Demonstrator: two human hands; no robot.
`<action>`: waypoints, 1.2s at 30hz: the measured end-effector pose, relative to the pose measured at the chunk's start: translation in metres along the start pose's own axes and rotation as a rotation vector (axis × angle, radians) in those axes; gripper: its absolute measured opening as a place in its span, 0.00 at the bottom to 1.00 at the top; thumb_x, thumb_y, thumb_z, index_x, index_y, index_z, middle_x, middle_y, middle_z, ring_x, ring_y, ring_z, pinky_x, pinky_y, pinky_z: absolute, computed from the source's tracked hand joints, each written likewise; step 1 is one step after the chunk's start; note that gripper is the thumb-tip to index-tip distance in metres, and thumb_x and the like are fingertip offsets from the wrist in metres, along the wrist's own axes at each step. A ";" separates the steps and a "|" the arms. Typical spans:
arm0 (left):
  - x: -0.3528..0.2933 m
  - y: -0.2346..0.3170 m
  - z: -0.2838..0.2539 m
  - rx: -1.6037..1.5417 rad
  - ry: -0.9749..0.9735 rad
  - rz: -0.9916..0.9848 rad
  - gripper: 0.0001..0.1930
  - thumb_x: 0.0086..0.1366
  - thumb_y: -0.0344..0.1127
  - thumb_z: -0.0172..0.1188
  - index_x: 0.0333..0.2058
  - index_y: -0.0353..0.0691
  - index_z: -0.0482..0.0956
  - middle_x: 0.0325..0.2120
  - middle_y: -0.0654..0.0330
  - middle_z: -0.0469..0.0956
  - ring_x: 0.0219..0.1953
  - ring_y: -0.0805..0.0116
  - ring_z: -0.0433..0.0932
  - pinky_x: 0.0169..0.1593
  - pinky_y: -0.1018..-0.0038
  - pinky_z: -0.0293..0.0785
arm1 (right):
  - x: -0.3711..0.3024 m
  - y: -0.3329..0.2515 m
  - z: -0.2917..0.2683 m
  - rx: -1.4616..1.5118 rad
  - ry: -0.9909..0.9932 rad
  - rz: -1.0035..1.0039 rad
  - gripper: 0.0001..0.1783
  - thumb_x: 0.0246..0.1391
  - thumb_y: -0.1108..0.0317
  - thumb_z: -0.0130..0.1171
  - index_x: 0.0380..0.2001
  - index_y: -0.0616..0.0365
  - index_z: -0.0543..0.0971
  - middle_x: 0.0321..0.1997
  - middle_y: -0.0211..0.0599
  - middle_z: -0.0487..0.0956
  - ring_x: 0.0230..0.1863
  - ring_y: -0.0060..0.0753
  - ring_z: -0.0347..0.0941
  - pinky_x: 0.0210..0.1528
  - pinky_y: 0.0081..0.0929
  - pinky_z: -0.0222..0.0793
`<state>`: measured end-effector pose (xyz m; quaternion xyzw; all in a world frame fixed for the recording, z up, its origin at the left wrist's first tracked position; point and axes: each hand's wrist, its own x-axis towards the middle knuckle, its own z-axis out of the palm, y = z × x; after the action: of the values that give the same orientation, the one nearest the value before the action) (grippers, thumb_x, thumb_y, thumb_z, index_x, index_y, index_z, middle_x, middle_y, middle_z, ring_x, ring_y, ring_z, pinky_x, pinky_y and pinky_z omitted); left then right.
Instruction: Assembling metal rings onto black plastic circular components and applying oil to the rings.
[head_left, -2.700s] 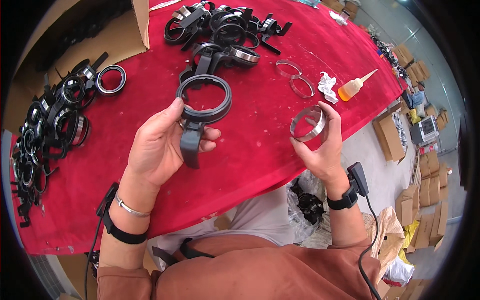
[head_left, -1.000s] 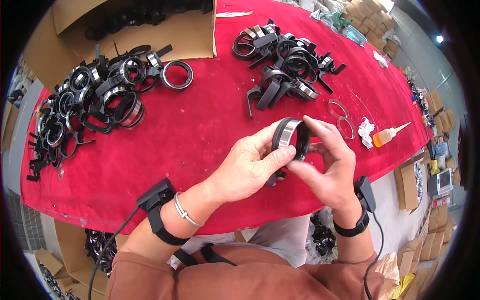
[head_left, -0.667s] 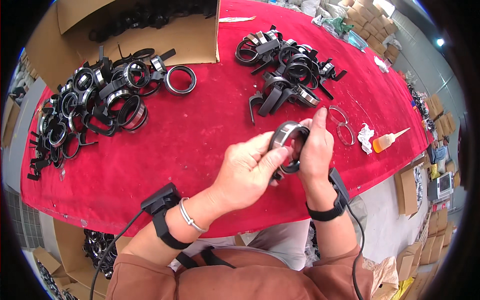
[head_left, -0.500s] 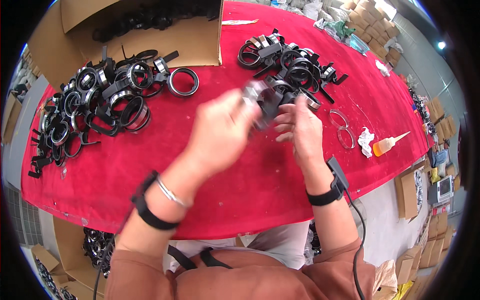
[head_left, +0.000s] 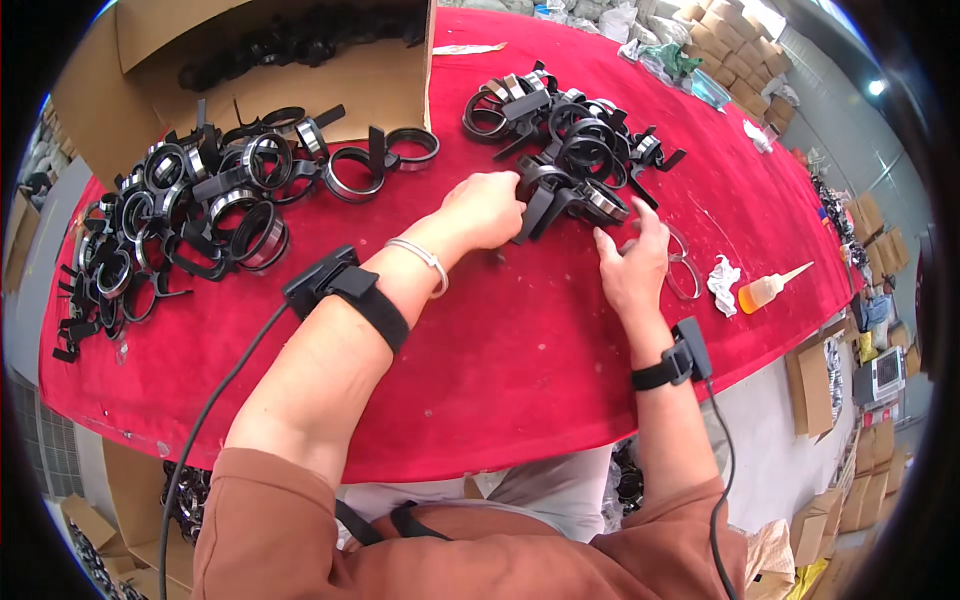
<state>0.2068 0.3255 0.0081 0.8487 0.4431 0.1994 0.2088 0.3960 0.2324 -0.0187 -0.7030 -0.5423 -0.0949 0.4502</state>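
Note:
My left hand point(head_left: 488, 212) reaches to the near left edge of the right-hand pile. Its fingers are closed at a black ring bracket point(head_left: 541, 176), though the fingertips are partly hidden. To its right my right hand point(head_left: 637, 265) is open, thumb and fingers apart, just beside a ring with a silvery band point(head_left: 606, 203). Nothing shows between its fingers. The pile point(head_left: 590, 140) is made of black rings with flat tabs, some banded in shiny metal. At the left lies a larger pile of similar ring brackets point(head_left: 170, 205), with a ring point(head_left: 413, 149) at its right end.
An open cardboard box point(head_left: 400, 105) holding more black parts stands behind the left pile. On the red tablecloth point(head_left: 480, 370), right of my right hand, are thin clear rings point(head_left: 684, 277), a crumpled white tissue point(head_left: 723, 285) and a bottle of yellowish liquid with a pointed nozzle point(head_left: 762, 292).
The blurred ring part has left my left hand, and another ring with an upright tab lies at the left pile's right end. My left hand moved up to the right pile; my right hand shifted slightly right.

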 end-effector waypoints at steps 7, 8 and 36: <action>-0.015 -0.004 -0.019 -0.656 -0.249 -0.311 0.19 0.61 0.36 0.54 0.50 0.34 0.71 0.30 0.63 0.74 0.28 0.74 0.73 0.30 0.76 0.74 | 0.051 0.024 -0.017 -0.020 -0.265 -0.010 0.15 0.39 0.65 0.69 0.33 0.56 0.79 0.32 0.43 0.73 0.31 0.40 0.73 0.37 0.35 0.69; -0.019 -0.002 -0.017 -0.640 -0.247 -0.285 0.22 0.61 0.37 0.55 0.53 0.34 0.69 0.30 0.63 0.74 0.28 0.75 0.72 0.30 0.78 0.73 | 0.057 0.023 -0.016 -0.006 -0.277 -0.032 0.16 0.38 0.66 0.69 0.33 0.56 0.79 0.32 0.42 0.73 0.31 0.38 0.74 0.37 0.35 0.70; -0.056 -0.030 -0.092 -1.769 -0.086 -0.142 0.08 0.61 0.25 0.55 0.39 0.28 0.72 0.31 0.52 0.77 0.35 0.65 0.79 0.50 0.61 0.75 | 0.085 0.079 -0.105 -0.166 -0.152 0.213 0.37 0.40 0.45 0.65 0.45 0.68 0.76 0.43 0.52 0.79 0.46 0.44 0.76 0.51 0.32 0.68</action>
<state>0.1086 0.3107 0.0601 0.3541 0.1701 0.4233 0.8164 0.5336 0.2119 0.0526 -0.7966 -0.4874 -0.0375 0.3556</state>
